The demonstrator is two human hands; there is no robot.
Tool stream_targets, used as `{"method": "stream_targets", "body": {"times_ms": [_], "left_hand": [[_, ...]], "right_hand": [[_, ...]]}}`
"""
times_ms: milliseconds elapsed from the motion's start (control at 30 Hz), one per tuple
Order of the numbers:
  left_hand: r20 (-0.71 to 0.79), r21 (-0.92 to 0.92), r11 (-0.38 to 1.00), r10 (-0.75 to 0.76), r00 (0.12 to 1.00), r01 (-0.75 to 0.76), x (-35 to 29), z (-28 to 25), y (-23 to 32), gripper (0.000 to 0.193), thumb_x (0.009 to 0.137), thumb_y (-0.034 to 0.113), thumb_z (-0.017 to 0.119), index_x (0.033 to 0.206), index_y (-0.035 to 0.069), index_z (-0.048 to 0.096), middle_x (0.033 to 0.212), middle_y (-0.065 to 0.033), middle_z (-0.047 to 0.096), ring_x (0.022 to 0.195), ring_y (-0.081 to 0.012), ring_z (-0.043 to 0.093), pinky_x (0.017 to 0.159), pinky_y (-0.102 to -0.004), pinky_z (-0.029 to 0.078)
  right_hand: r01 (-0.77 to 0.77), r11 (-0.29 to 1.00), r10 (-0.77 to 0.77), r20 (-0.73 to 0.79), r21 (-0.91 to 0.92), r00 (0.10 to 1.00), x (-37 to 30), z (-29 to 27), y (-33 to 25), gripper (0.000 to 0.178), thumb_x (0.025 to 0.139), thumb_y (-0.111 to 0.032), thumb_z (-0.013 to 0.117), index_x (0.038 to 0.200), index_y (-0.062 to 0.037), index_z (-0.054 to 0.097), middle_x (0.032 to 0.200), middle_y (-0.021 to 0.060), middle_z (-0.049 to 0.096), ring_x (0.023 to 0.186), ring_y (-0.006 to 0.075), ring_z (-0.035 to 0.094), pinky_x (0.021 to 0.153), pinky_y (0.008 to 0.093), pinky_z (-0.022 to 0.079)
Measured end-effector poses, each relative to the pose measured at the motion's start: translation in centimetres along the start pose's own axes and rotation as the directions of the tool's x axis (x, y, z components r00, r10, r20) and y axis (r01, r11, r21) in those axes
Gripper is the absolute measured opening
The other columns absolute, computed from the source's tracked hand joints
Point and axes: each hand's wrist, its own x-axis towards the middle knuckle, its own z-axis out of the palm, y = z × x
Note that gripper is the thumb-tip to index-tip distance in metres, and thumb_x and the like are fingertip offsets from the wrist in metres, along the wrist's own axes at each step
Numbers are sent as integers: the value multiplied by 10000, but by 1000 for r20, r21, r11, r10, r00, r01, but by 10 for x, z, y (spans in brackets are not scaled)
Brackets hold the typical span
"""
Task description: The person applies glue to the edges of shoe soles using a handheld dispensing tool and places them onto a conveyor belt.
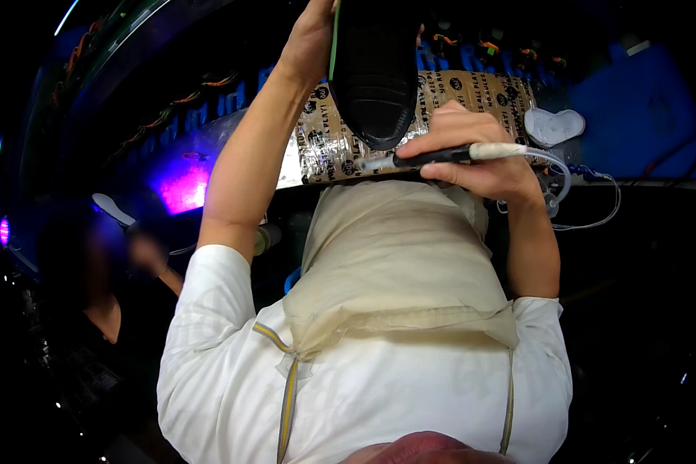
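Observation:
Up at the top middle, my left hand (311,40) is closed around the side of a black shoe (373,89); a green strip runs along the shoe's left edge. The toe points down toward me, above the bench. Most of my left fingers are hidden behind the shoe, and its upper end runs out of view. In my right hand (483,147) is a black-handled glue brush (435,157) with a clear hose (558,165) at its rear end. The brush's pale tip points left, just below the toe; I cannot tell whether they touch.
Printed brown tape covers the bench edge (323,158). A white sole-shaped piece (554,125) lies at right beside a blue board (634,116). Purple light (184,189) falls on the bench at left. A co-worker's hand (145,254) is near another pale sole (114,209).

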Motion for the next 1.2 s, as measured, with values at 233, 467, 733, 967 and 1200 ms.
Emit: {"method": "stream_targets", "body": {"times_ms": [233,467,733,967,1200], "left_hand": [[66,344,927,-181,981,148,35,22,4,601,1110,505,449,1427,18,600,1283,-99,701,1097,-157,680,982,-298,538],[-22,872,460,-307,951,169,57,45,9,717,1061,636,436,1180,8,762,1106,-144,764,1016,-213,676,924,-359,505],[-199,962,87,-419,886,257,71,45,0,788,1030,694,402,1229,12,742,1287,-259,698,1190,-380,655,1028,-437,467],[-235,943,95,-485,843,318,65,36,-2,742,1044,659,430,1245,14,738,1318,-260,685,1212,-367,650,1050,-438,465],[-253,925,130,-488,835,356,54,30,14,743,1051,659,418,1257,19,735,1345,-242,678,1269,-352,627,1078,-425,440]], "right_hand": [[-52,983,71,107,-176,992,1,-8,-6,296,820,-84,814,1116,-81,803,797,48,670,726,213,575,765,362,448],[-52,969,98,181,-240,979,4,-19,-7,308,829,-126,821,1133,-92,789,796,35,642,786,218,595,774,360,464],[-23,962,103,281,-272,954,7,-25,-12,334,822,-99,819,1153,-121,780,804,18,626,793,218,591,794,363,461],[-39,958,108,233,-283,967,9,-31,-12,327,834,-123,823,1158,-130,782,820,19,619,812,218,584,822,356,457],[-46,920,120,169,-389,978,10,-36,-13,357,806,-129,839,1159,-105,789,805,29,602,783,211,554,788,338,434]]}}
